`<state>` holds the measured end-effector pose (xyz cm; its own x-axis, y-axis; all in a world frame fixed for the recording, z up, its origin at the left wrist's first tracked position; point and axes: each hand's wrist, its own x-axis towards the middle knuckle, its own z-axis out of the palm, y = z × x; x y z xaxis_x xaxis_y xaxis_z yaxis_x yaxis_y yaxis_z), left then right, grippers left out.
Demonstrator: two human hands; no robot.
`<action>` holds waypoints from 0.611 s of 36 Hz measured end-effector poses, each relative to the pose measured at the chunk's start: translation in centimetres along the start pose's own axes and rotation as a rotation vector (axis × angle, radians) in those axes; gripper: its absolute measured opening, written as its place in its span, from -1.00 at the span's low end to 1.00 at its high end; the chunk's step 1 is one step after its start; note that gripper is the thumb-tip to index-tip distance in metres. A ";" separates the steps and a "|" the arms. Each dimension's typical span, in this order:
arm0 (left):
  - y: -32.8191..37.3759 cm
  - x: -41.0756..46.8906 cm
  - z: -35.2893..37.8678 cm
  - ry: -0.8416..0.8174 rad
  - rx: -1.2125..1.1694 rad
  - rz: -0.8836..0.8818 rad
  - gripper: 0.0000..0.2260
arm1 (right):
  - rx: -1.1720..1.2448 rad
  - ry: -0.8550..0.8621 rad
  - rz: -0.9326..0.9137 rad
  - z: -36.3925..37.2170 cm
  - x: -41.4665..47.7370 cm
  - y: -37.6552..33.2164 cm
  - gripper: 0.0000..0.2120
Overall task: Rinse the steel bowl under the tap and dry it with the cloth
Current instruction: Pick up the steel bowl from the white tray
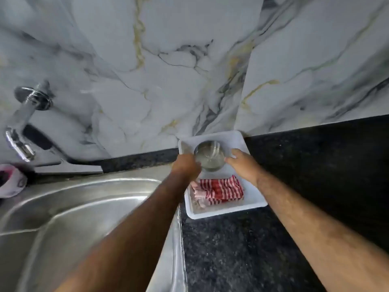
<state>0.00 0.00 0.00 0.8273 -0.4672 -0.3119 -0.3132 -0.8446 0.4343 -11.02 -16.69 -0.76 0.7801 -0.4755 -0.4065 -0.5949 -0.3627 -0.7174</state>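
A small steel bowl (209, 157) sits upright in the far half of a white plastic tray (255, 199). My left hand (185, 167) grips its left rim. My right hand (242, 163) touches its right side, fingers spread along the wall. A folded red-and-white striped cloth (219, 191) lies in the tray's near half, just below the bowl. The chrome tap (23, 127) juts from the marble wall at far left, above the steel sink (84, 218); no water shows.
The tray rests on a black granite counter (305, 175) to the right of the sink, against the marble wall. A pink-and-white object (11, 181) lies at the sink's far left edge.
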 end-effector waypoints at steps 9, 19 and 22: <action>2.0 2.8 2.6 -0.012 -0.087 -0.134 -0.75 | 0.419 0.129 0.056 2.7 1.8 2.0 -0.72; -0.6 -0.5 -3.4 0.187 -0.386 0.125 -0.82 | 1.240 -0.023 0.184 2.1 -1.3 -2.8 -0.63; -2.1 -2.1 -5.6 0.146 -0.422 0.247 -0.86 | 1.490 -0.295 0.128 3.5 -2.7 -4.6 -0.32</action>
<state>1.56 4.25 4.43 0.8183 -0.5727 -0.0491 -0.3166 -0.5204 0.7930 -9.69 -10.87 1.66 0.8570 -0.2030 -0.4736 -0.0689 0.8657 -0.4958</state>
